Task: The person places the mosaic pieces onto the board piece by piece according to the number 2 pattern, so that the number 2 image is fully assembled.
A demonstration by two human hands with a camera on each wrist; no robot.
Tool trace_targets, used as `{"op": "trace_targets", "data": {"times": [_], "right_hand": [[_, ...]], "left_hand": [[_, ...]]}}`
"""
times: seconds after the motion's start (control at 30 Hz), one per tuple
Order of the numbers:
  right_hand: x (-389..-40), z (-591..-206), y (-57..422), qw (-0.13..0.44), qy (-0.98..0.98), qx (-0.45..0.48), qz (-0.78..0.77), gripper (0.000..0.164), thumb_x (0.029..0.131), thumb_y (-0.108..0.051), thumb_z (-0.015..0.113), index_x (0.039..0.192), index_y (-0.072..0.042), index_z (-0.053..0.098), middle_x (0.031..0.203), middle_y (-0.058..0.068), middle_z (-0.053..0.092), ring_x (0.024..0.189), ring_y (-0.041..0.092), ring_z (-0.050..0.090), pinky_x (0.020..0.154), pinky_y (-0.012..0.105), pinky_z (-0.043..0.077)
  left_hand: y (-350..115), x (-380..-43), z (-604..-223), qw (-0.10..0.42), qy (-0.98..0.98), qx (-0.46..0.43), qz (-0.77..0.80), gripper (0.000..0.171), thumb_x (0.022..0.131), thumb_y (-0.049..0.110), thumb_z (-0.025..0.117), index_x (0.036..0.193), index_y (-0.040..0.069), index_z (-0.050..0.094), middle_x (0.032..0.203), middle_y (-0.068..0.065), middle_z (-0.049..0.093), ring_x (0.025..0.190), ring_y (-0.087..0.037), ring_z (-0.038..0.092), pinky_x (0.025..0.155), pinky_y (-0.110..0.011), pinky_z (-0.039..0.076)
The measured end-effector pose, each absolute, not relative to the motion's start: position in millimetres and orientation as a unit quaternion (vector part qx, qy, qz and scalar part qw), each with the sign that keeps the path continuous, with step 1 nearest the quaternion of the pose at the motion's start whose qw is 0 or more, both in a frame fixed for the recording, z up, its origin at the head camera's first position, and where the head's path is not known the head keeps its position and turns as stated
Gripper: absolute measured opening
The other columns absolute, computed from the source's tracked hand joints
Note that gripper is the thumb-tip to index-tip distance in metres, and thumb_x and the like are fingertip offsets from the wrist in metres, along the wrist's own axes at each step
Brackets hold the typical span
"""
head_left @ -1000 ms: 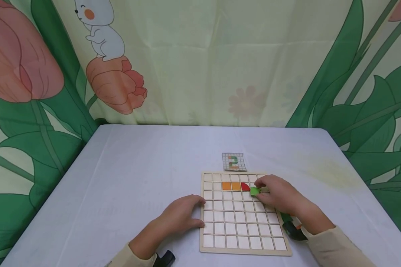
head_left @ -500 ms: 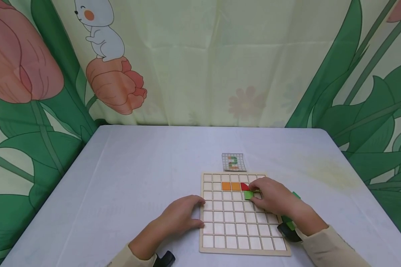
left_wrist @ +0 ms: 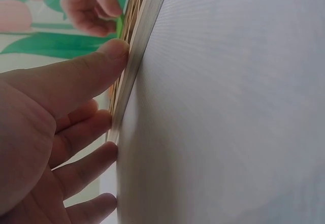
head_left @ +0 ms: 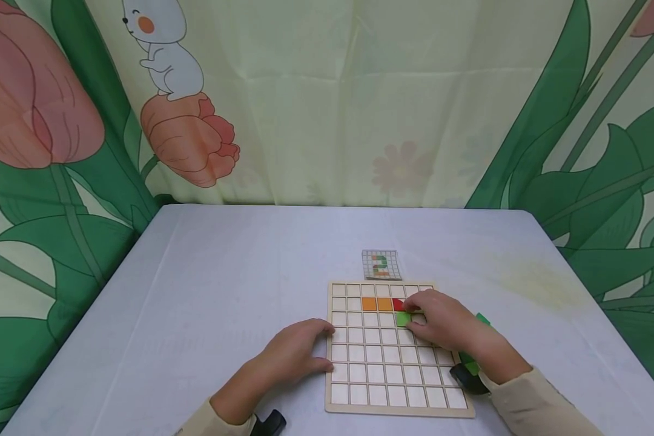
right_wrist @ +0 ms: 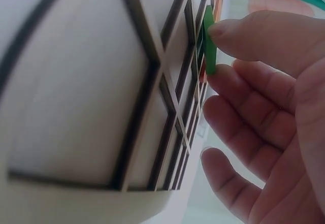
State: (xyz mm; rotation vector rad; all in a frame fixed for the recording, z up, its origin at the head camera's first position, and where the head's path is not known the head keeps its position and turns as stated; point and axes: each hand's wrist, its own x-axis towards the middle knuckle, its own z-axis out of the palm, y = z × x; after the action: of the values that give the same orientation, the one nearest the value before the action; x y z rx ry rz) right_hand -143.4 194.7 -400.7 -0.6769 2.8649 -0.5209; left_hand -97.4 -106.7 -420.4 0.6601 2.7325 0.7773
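My right hand (head_left: pixel 448 319) pinches a light green square tile (head_left: pixel 402 319) over the wooden grid board (head_left: pixel 400 411), just below a partly covered red tile (head_left: pixel 396 304). In the right wrist view the thumb lies on the face of the green tile (right_wrist: pixel 210 41), which stands slightly tilted against the grid, with a fingertip at its lower edge. Two orange tiles (head_left: pixel 376 304) fill cells left of the red one. My left hand (head_left: pixel 289 352) touches the board's left edge with thumb and fingertips; the left wrist view shows these fingers (left_wrist: pixel 84 165) extended along the frame.
A small printed card (head_left: pixel 381 264) with a coloured grid pattern lies beyond the board's far edge. Green pieces (head_left: pixel 471 363) lie right of the board, partly hidden by the right wrist. White cloth covers the table (head_left: pixel 223 260); a patterned curtain (head_left: pixel 327 121) hangs behind.
My right hand has moved left and slightly nearer with the green tile, from right of the red tile to just below it. The left hand has stayed at the board's edge.
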Motion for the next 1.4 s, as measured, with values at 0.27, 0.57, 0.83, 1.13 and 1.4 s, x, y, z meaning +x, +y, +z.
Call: {"op": "trace_targets", "data": {"times": [0.27, 0.57, 0.83, 1.13, 1.4], "right_hand": [[-143.1, -401.9, 193.0, 0.073, 0.955, -0.230, -0.171, 0.020, 0.088, -0.015, 0.076, 0.106, -0.007, 0.071, 0.102, 0.001, 0.066, 0.100, 0.024, 0.060, 0.091, 0.046, 0.053], [-143.3, -401.3, 191.0, 0.078, 0.957, -0.225, -0.165, 0.021, 0.088, -0.017, 0.077, 0.106, -0.007, 0.071, 0.101, 0.001, 0.066, 0.099, 0.023, 0.060, 0.090, 0.045, 0.054], [-143.6, -403.2, 191.4, 0.081, 0.956, -0.222, -0.173, 0.020, 0.089, -0.016, 0.075, 0.106, -0.007, 0.071, 0.104, 0.002, 0.067, 0.103, 0.026, 0.061, 0.092, 0.047, 0.053], [-144.0, -403.8, 191.3, 0.091, 0.951, -0.211, -0.207, 0.022, 0.089, -0.014, 0.075, 0.110, -0.007, 0.070, 0.107, 0.002, 0.067, 0.103, 0.026, 0.061, 0.092, 0.047, 0.053], [-141.1, -398.3, 207.0, 0.079, 0.948, -0.179, -0.252, 0.028, 0.089, -0.013, 0.072, 0.117, -0.008, 0.067, 0.109, 0.001, 0.065, 0.100, 0.025, 0.059, 0.086, 0.046, 0.053]], "left_hand": [[-106.1, -97.2, -420.5, 0.111, 0.932, 0.224, 0.261, 0.055, 0.078, 0.026, 0.087, 0.124, 0.008, 0.063, 0.120, 0.001, 0.066, 0.117, -0.019, 0.060, 0.100, -0.036, 0.049], [-105.9, -97.7, -420.2, 0.113, 0.933, 0.220, 0.262, 0.055, 0.079, 0.027, 0.087, 0.125, 0.009, 0.063, 0.120, 0.002, 0.066, 0.118, -0.019, 0.059, 0.100, -0.036, 0.048], [-106.4, -97.8, -421.6, 0.112, 0.932, 0.223, 0.263, 0.055, 0.079, 0.027, 0.087, 0.125, 0.009, 0.063, 0.120, 0.003, 0.065, 0.118, -0.019, 0.060, 0.100, -0.036, 0.049], [-105.6, -97.8, -422.4, 0.113, 0.933, 0.218, 0.263, 0.055, 0.078, 0.028, 0.088, 0.125, 0.009, 0.063, 0.119, 0.003, 0.066, 0.118, -0.019, 0.060, 0.100, -0.037, 0.049], [-106.0, -97.8, -423.1, 0.106, 0.932, 0.224, 0.263, 0.054, 0.078, 0.027, 0.088, 0.123, 0.009, 0.063, 0.118, 0.002, 0.066, 0.117, -0.019, 0.060, 0.099, -0.037, 0.049]]}}
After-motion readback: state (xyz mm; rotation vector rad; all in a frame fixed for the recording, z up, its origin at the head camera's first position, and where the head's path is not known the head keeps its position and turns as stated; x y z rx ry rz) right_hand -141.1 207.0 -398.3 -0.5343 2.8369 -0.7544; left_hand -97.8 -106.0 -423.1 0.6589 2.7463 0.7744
